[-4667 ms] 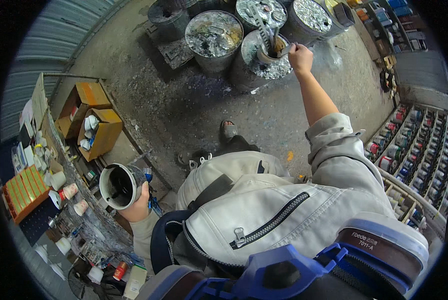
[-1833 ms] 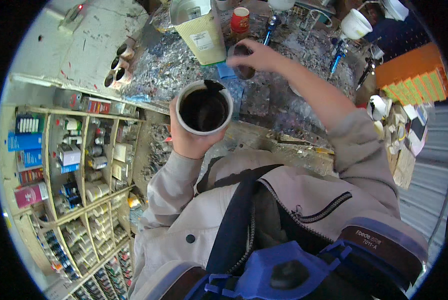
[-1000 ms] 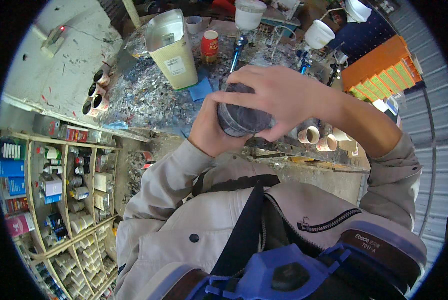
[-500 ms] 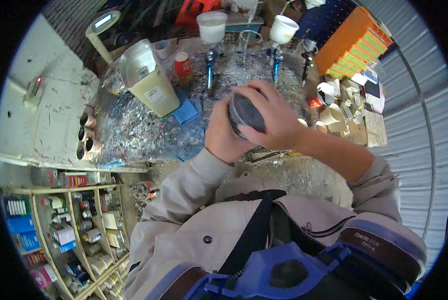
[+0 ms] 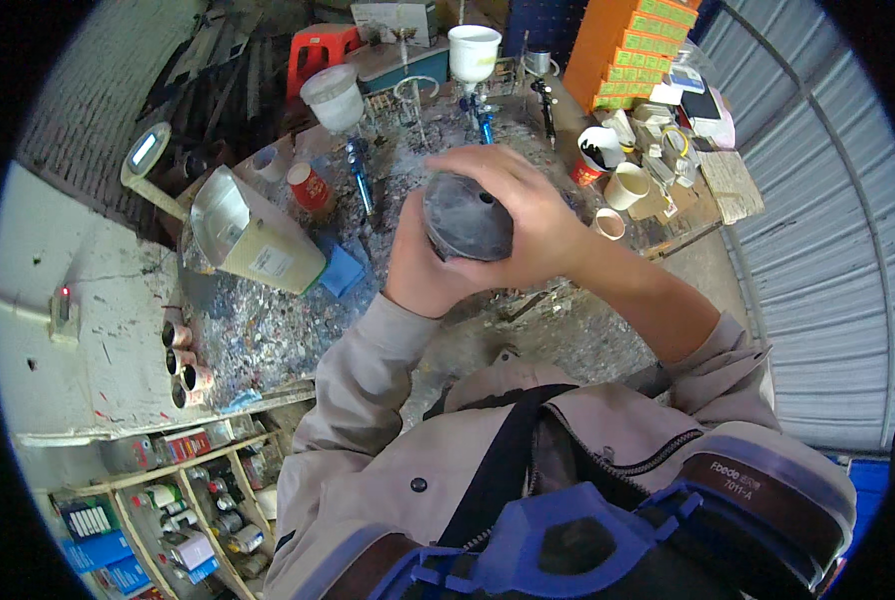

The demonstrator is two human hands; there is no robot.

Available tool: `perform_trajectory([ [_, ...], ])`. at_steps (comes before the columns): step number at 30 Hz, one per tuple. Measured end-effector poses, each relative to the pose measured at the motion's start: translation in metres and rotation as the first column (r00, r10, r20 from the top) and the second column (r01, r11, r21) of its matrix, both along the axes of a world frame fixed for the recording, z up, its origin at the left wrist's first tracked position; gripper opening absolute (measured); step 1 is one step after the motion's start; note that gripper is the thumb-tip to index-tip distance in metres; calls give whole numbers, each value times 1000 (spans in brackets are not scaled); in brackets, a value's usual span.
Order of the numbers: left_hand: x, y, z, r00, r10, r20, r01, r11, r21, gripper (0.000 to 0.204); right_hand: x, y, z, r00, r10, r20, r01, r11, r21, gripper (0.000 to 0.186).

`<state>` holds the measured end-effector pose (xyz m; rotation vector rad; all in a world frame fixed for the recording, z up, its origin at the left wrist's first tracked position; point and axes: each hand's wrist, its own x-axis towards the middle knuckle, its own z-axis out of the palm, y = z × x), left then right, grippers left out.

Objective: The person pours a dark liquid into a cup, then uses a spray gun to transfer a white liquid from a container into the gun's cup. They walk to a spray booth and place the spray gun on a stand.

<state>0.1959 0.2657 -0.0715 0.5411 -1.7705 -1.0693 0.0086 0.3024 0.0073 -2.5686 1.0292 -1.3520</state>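
Between my two hands is a round dark grey cup (image 5: 465, 222) with a smeared top and a small dark hole in it. My left hand (image 5: 415, 262) wraps its left and lower side. My right hand (image 5: 536, 222) curls round the right side, its fingers reaching over the far rim. The cup's underside is hidden by my hands. Beyond them, on the paint-spattered bench (image 5: 268, 330), stand a blue spray gun with a white cup (image 5: 333, 97) and another with a white cup (image 5: 475, 53).
At the left stands a cream-coloured container (image 5: 268, 245) beside a blue cloth (image 5: 342, 270) and a red paper cup (image 5: 309, 188). Several used cups (image 5: 180, 362) line the left edge. Paper cups (image 5: 627, 187) and orange boxes (image 5: 628, 50) are at the right. A respirator (image 5: 568, 535) hangs at my chest.
The view has turned, so the bench things appear shifted. The dark grey cup now shows more of its top, including the hole, and both hands still hold it.
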Motion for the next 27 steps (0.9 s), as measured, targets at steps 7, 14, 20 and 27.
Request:
perform_trajectory([
  [7, -48, -65, 33, 999, 31, -21, -33, 990, -136, 63, 3, -12, 0, 850, -429, 307, 424, 902, 84, 96],
  [14, -77, -204, 39, 897, 442, 18, -439, 894, -95, 96, -84, 123, -48, 688, -616, 383, 481, 783, 394, 58],
  [20, -115, -282, 1, 817, 576, -21, -576, 816, -45, 115, -102, 268, -106, 337, -813, 474, 444, 582, 682, 32],
  [27, -137, -310, -40, 499, 815, 295, -851, 524, -8, 126, -86, 328, -139, 18, -921, 388, 454, 353, 818, 24],
])
